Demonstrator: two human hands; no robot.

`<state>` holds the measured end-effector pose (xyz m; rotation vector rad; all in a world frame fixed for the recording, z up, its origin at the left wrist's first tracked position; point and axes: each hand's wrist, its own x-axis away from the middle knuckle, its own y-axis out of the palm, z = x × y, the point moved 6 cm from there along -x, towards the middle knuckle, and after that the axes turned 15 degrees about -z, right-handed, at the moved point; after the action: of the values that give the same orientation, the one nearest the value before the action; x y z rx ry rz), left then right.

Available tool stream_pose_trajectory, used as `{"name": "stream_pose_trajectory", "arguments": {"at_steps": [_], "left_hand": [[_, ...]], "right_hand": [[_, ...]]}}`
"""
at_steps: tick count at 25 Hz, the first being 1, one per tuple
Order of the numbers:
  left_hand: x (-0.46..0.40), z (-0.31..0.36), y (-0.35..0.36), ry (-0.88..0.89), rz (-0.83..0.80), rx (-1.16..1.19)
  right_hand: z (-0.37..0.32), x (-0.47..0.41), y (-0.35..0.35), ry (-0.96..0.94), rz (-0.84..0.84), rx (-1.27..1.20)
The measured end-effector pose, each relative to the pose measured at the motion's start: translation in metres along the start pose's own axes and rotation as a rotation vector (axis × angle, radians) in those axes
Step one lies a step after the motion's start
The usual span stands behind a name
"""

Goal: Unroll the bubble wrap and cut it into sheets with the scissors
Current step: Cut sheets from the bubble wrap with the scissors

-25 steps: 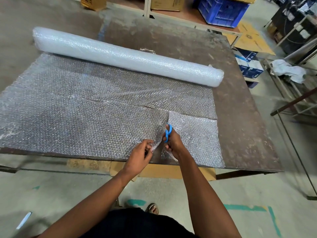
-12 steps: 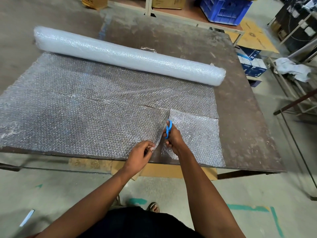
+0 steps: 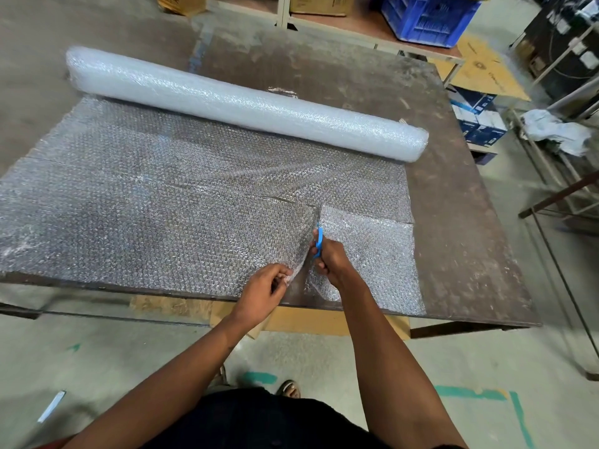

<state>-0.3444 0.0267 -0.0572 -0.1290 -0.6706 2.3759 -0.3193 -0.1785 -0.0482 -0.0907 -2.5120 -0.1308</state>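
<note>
A person stands at the near edge of a dark, worn table [image 3: 453, 222], cutting bubble wrap. Taking the blue-handled scissors [image 3: 319, 240] as the landmark: far to their left and beyond them, the unrolled bubble wrap [image 3: 146, 202] lies flat over most of the table, with the remaining roll [image 3: 246, 103] lying across the far side. Just left of the scissors and nearer the person, the left hand [image 3: 264, 291] pinches the cut edge of the wrap between thumb and curled fingers, lifting it slightly. The right hand [image 3: 330, 259] grips the scissors with fingers curled through the handles; the blades are hidden in the wrap, so how far they gape cannot be told. To the right of the scissors lies a partly freed sheet [image 3: 369, 254], reaching the table's near edge. The likely risks: the cut could wander off line if the left hand lets the wrap slacken, the film could bunch and tear between the blades, and the pinching fingers sit close to the cutting path. Far beyond and right of the scissors, a blue crate [image 3: 428, 17] sits on a low shelf, its contents not visible, and cardboard boxes [image 3: 319, 4] stand closed.
</note>
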Motion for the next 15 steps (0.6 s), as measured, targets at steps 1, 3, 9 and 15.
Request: {"name": "stream_pose_trajectory", "arguments": {"at_steps": [1, 3, 9, 15], "left_hand": [[0.000, -0.001, 0.000, -0.010, 0.000, 0.000], [0.001, -0.001, 0.000, -0.036, -0.001, -0.010], [0.000, 0.013, 0.009, -0.019, -0.048, -0.204], [-0.006, 0.036, 0.029, -0.064, -0.144, -0.635]], "right_hand": [[-0.002, 0.004, 0.000, -0.009, 0.007, 0.005], [-0.006, 0.015, -0.001, -0.036, 0.021, -0.009], [-0.007, 0.057, -0.028, -0.180, 0.268, 0.584], [0.017, 0.080, -0.064, -0.346, 0.524, 1.112]]}}
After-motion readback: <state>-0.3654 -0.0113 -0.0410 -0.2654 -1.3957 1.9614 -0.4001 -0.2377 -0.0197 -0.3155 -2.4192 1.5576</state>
